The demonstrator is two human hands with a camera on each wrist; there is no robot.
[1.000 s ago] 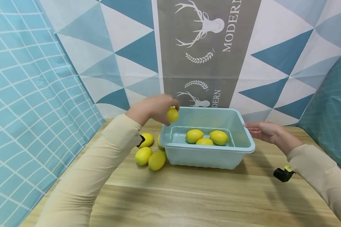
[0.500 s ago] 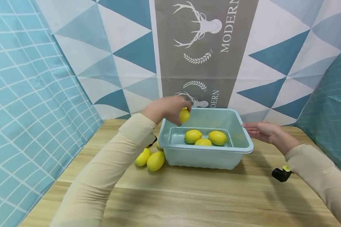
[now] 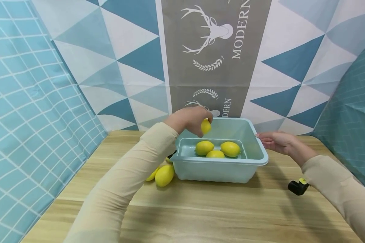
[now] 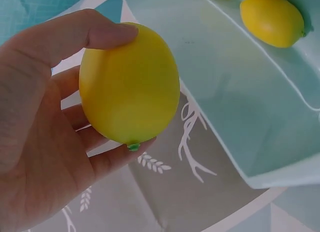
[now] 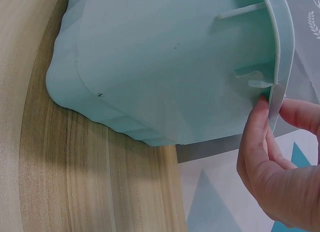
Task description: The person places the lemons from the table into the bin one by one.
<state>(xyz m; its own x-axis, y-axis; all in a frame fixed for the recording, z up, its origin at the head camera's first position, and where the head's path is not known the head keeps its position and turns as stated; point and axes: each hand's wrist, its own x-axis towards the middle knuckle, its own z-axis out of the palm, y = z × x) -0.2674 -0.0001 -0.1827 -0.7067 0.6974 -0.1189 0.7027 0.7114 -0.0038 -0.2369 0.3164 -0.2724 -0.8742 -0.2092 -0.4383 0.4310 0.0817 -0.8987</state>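
Note:
My left hand (image 3: 193,119) holds a yellow lemon (image 3: 205,127) over the left part of a light blue plastic basin (image 3: 214,171). In the left wrist view the thumb lies over the lemon (image 4: 132,87) and the fingers support it from behind, its green stem end showing. Three lemons lie on the basin's floor, among them a left one (image 3: 204,147) and a right one (image 3: 230,149). My right hand (image 3: 278,143) pinches the basin's right rim; in the right wrist view, the thumb and fingers sit on either side of the rim (image 5: 283,47).
Left of the basin, a lemon (image 3: 164,175) rests on the wooden table (image 3: 219,209), with others partly hidden by the left sleeve (image 3: 130,179). A patterned cloth wall (image 3: 140,60) rises behind. A black device (image 3: 298,187) shows beside the right sleeve.
My left hand has carried the lemon rightward, from the basin's left edge to over its inside. My right hand stays at the rim. The view has shifted slightly.

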